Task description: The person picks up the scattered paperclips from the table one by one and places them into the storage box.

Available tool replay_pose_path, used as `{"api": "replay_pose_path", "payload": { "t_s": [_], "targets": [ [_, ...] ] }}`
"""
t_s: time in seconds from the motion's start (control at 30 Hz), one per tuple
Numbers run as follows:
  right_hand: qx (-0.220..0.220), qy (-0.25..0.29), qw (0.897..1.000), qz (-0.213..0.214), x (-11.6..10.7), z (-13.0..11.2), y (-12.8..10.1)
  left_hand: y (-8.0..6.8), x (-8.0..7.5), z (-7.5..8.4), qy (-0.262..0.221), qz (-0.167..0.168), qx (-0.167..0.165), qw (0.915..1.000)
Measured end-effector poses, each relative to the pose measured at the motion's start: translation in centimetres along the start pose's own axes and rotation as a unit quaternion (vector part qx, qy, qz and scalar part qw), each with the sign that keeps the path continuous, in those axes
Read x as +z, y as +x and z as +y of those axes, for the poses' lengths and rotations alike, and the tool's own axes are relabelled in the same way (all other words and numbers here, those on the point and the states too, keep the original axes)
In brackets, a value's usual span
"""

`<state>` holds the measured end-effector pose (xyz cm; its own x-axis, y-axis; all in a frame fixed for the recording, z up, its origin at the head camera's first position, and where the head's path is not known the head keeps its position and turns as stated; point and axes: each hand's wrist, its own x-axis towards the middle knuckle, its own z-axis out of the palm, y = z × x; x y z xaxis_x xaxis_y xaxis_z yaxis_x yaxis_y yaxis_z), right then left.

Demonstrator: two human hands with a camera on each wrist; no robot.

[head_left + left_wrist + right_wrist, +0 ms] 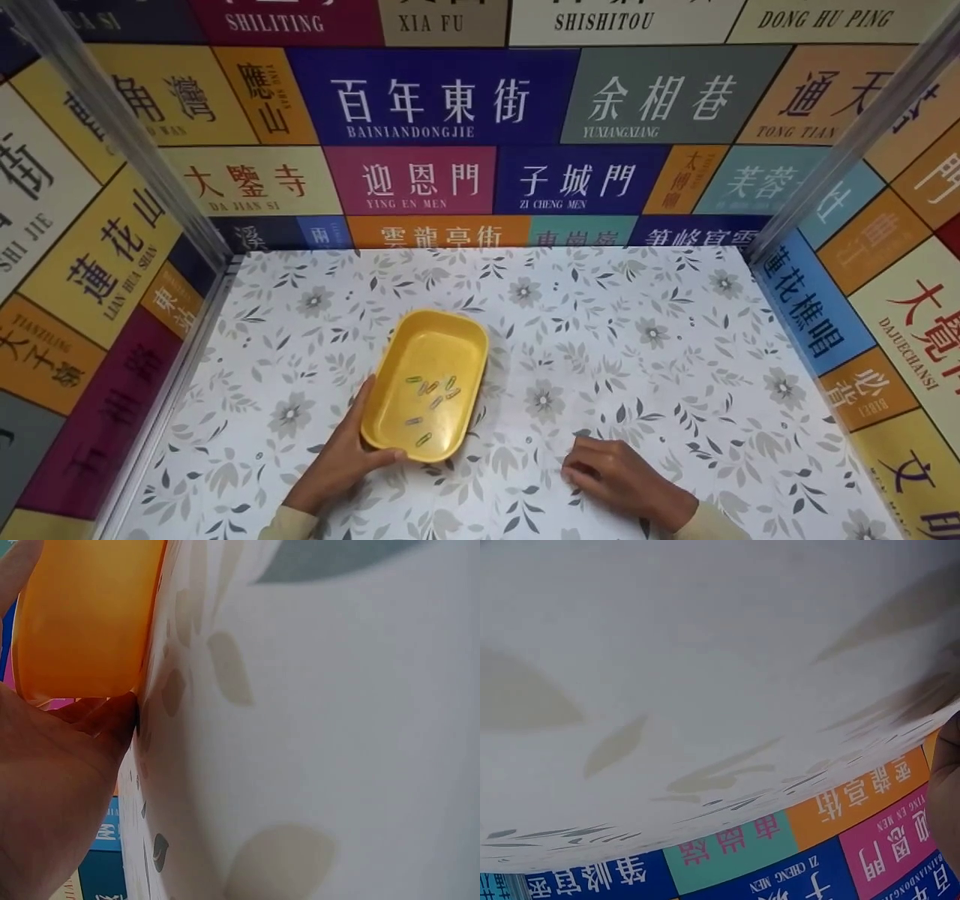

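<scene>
A yellow rectangular tray (427, 360) sits on the floral-patterned tabletop (660, 375), left of centre, with several small coloured paper clips (431, 397) scattered across its floor. The left hand (341, 461) grips the tray's near corner, thumb curled over the rim and fingers along the outer side; the left wrist view shows the palm (52, 787) pressed up against the tray's orange-yellow wall (82, 615). The right hand (619, 476) rests on the tabletop well to the right of the tray, fingers curled under with the fingertips touching the surface, holding nothing that can be seen
</scene>
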<state>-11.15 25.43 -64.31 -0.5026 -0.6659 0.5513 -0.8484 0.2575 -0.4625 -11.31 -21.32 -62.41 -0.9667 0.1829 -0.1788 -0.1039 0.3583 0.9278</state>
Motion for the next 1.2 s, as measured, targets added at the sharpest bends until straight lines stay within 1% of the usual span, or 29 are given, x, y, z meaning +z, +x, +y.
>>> {"api": "replay_pose_path", "payload": {
  "t_s": [0.17,0.3,0.43,0.53,0.67,0.87,1.13,1.2],
  "targets": [
    [0.010,-0.005,1.000,-0.007,-0.1,-0.3,0.8,0.0,0.1,0.1,-0.001,0.002,0.003,1.0000],
    [0.029,0.021,0.999,-0.008,-0.2,-0.5,1.6,-0.1,0.1,0.1,-0.009,0.000,0.015,0.9999],
    [0.036,0.051,0.998,-0.007,-0.4,-0.5,2.5,-0.1,0.1,0.1,-0.015,-0.002,0.024,0.9996],
    [0.029,0.057,0.998,-0.013,-0.4,-0.4,3.2,-0.1,0.0,0.1,-0.017,-0.002,0.024,0.9996],
    [0.018,0.048,0.998,-0.026,-0.4,-0.2,4.1,0.0,0.0,0.0,-0.015,-0.003,0.015,0.9998],
    [0.024,0.043,0.998,-0.048,-0.5,-0.2,5.3,0.1,-0.1,-0.2,-0.009,-0.006,0.010,0.9999],
    [-0.006,0.033,0.998,-0.045,-0.4,0.1,6.6,0.1,-0.1,-0.2,-0.019,-0.008,0.017,0.9996],
    [-0.008,0.034,0.998,-0.045,-0.4,0.2,6.8,0.1,0.0,-0.2,-0.019,-0.006,0.018,0.9996]
  ]
}}
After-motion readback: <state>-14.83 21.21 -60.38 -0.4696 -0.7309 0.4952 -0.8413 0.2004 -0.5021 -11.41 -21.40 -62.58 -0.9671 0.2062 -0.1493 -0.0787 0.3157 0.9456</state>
